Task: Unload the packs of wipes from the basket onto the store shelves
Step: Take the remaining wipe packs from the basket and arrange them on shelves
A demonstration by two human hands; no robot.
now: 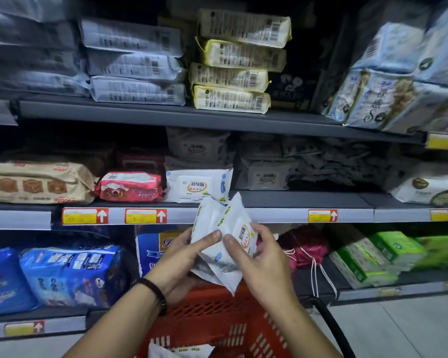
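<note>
Both my hands hold white packs of wipes together, raised in front of the middle shelf's edge. My left hand grips them from the left, thumb across the front. My right hand grips them from the right. Below my forearms is the red plastic basket, with another white pack lying in it at the bottom of the view. On the middle shelf a matching white pack stands just above the held packs, with similar packs stacked behind and to the right in shadow.
A pink pack and a tan pack lie left on the middle shelf. The top shelf holds stacked grey packs and yellow-edged packs. Blue packs and green boxes fill the bottom shelf. The basket's black handle arcs right.
</note>
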